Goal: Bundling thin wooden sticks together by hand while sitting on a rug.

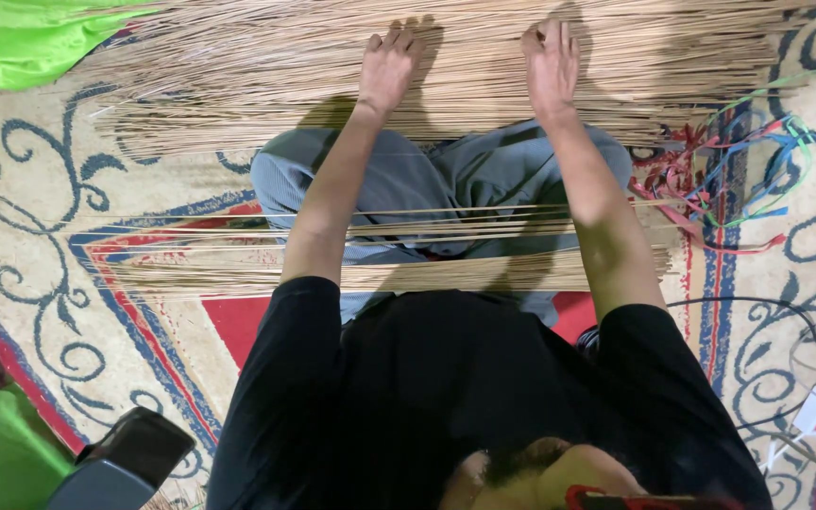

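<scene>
Pressing flat on the stick pile (446, 57), left hand (387, 66) and right hand (552, 64) show an open grip.

Bright overhead light, sharp focus, soft arm shadows on sticks (238, 57)

Both hands flat on stick pile (446, 57) at 12: left hand (387, 68), right hand (552, 66). Ribbons (748, 179) at 3, carpet (68, 217) under.

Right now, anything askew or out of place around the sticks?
Mostly tidy: both hands, left and right, lie flat on the big stick pile. A smaller bundle lies across the lap. The coloured ribbons at the right lie in a loose tangle, overlapping the stick ends.
</scene>
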